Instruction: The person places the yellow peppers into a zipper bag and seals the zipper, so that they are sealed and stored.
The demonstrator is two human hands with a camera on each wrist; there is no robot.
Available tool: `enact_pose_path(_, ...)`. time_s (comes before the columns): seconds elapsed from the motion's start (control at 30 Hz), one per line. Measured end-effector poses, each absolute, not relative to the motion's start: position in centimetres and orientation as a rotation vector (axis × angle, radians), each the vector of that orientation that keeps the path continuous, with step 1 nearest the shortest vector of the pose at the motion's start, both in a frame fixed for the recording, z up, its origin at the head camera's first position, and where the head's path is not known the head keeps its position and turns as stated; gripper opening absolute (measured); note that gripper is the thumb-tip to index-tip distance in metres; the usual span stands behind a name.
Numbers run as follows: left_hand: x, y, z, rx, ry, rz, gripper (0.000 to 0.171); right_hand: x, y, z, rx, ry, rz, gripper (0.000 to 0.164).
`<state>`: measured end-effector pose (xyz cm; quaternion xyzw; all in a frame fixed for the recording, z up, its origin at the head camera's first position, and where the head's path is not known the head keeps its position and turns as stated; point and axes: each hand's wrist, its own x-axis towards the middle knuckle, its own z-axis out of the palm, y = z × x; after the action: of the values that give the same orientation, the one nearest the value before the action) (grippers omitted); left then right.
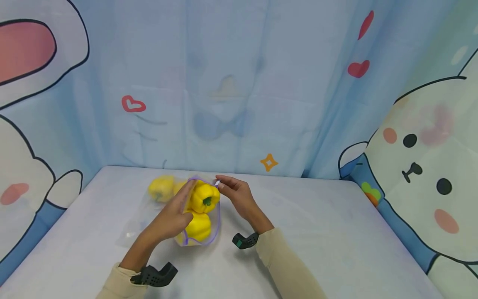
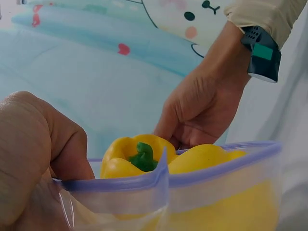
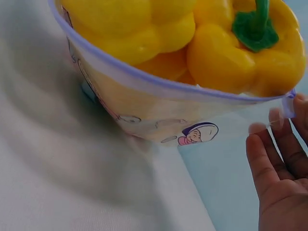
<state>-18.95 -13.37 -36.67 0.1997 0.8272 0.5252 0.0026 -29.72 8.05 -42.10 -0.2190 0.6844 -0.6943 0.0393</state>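
Observation:
A clear zip bag [image 1: 219,216] with a purple rim lies on the table, its mouth facing me and spread wide. Yellow bell peppers [image 1: 204,198] fill it, one showing a green stem [image 3: 257,29]. My left hand [image 1: 172,219] grips the rim on the left side; in the left wrist view its curled finger and thumb pinch the purple edge [image 2: 120,184]. At the far right corner, my right hand [image 1: 239,198] pinches the bag beside a small zip tab [image 3: 288,106]. Its other fingers rest behind the clear plastic.
A white cloth covers the table [image 1: 317,232]. Behind it hangs a blue curtain [image 1: 231,83] printed with cartoon animals and hearts. Each wrist wears a dark camera band, such as the left one [image 1: 154,276].

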Motion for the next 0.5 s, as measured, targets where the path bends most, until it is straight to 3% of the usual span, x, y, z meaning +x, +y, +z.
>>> enact_pose_path(0.37,-18.7,-13.3,-37.3,0.895,2.741,1.488,0.074,-30.0,9.0,-42.2,-0.59,2.064,-2.162,0.032)
enact_pose_path(0.5,-18.0,-13.8,-37.6,0.9,2.775,1.427,0.087,-30.0,9.0,-42.1,-0.605,2.039,-2.19,0.035)
